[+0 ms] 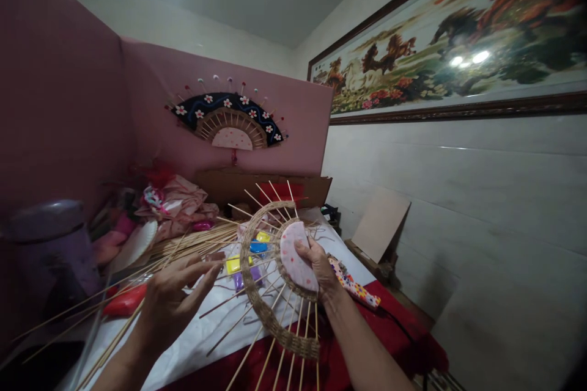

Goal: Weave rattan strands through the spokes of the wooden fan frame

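Observation:
A half-round fan frame (257,299) of thin bamboo sticks and woven twine bands is held up over the table, its sticks fanning out to the left. At its centre is a pale pink half-disc (296,256) with red spots. My right hand (323,266) grips that half-disc by its straight edge, thumb lying on the front face. To the left of the sticks, my left hand (181,293) hovers with fingers stretched out and apart, holding nothing. Its fingertips come close to the stick ends; whether they touch one I cannot tell.
Loose bamboo sticks (192,241) and coloured packets (236,264) lie on the white-covered table. A finished dark flowered fan (229,113) hangs on the pink panel. A lilac container (59,250) stands at left, a flower-patterned strip (362,291) at right.

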`<state>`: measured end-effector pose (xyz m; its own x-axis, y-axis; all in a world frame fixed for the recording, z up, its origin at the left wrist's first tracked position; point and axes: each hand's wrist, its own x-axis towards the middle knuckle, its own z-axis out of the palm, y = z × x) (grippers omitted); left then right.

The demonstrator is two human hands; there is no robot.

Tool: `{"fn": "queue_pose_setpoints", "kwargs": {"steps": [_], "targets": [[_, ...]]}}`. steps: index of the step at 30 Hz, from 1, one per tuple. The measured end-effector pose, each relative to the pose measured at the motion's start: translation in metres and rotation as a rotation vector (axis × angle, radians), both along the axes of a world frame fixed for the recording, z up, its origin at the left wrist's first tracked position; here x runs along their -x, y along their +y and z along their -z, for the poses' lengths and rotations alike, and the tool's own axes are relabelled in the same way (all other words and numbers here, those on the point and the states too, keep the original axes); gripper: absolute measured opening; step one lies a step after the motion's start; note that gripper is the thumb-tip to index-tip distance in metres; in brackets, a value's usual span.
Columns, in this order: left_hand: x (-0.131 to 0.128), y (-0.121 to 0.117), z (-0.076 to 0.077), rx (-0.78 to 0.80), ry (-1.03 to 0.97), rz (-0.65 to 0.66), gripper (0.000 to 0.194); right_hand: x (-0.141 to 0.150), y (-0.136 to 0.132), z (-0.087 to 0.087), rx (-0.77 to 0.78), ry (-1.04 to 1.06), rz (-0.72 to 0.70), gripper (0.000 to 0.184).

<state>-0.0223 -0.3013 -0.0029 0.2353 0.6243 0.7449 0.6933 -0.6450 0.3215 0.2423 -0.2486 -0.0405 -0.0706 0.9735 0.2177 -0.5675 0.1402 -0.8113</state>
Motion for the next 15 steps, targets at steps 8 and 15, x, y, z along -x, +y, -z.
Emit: {"fn": "queue_pose_setpoints", "kwargs": {"steps": [8,15], "targets": [[0.010,-0.003,-0.004,0.149,-0.233,0.026,0.031,-0.001,-0.001,0.001,0.018,0.012,-0.029,0.036],[0.013,0.008,0.002,0.342,-0.689,0.072,0.052,-0.002,-0.003,-0.001,0.042,0.058,-0.066,0.028]]}}
